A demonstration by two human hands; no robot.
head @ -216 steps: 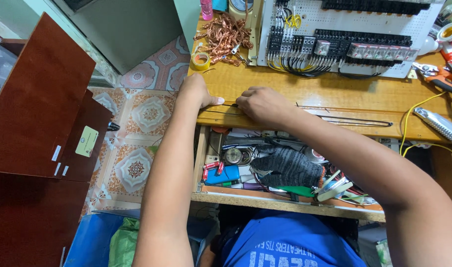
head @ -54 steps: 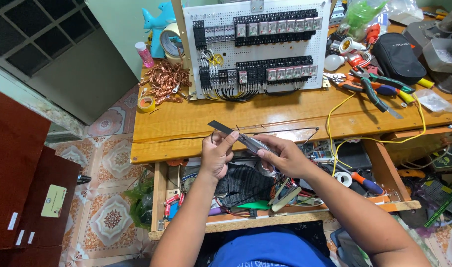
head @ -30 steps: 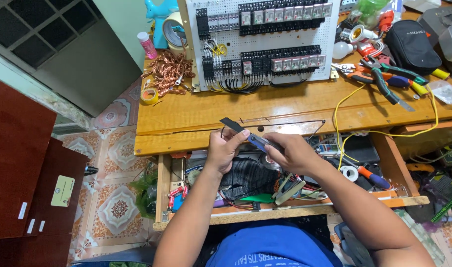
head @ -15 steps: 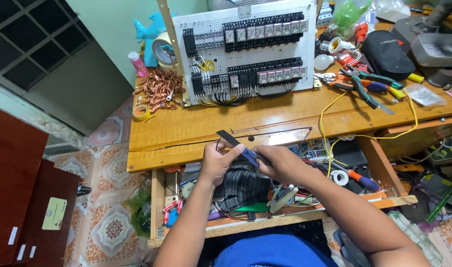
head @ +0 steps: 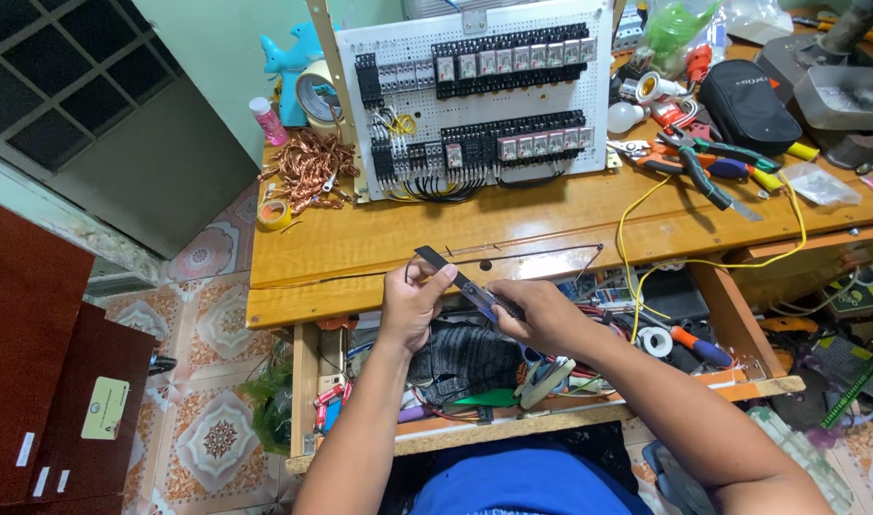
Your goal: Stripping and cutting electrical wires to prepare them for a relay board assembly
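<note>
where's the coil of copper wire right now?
In the head view, the copper wire coil lies at the far left of the wooden bench, beside the white relay panel, with a yellow tape roll just in front of it.

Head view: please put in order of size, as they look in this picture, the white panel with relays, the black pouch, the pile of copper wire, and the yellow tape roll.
1. White panel with relays, clearly largest.
2. Black pouch.
3. Pile of copper wire; it looks close to the pouch, so this order is unsure.
4. Yellow tape roll, smallest.
</note>
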